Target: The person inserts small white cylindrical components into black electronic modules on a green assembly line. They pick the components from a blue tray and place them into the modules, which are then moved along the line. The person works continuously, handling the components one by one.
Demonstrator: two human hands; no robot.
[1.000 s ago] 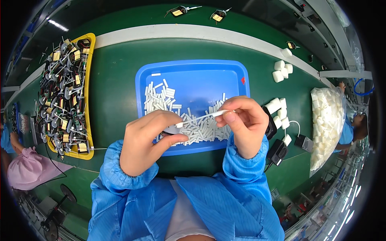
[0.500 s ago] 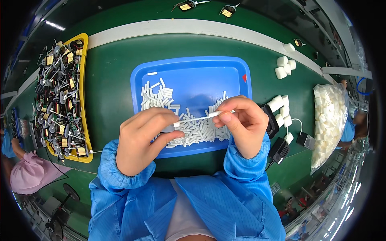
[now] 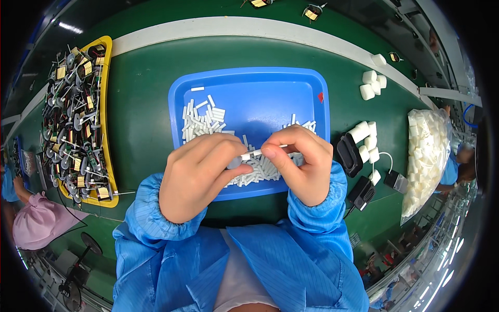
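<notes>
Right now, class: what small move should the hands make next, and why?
Probably slide the white tube further along: the left hand and right hand pinch it between fingertips above the blue tray, with a thin wire end showing at the right fingertips.

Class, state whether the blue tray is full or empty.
Partly filled: white tubes cover part of the blue tray; its far area shows bare.

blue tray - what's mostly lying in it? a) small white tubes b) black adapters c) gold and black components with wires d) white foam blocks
A: the blue tray holds loose small white tubes, and the left hand and right hand pinch one such thin white piece between them above it; the wired components fill the yellow tray to the left instead.
</notes>
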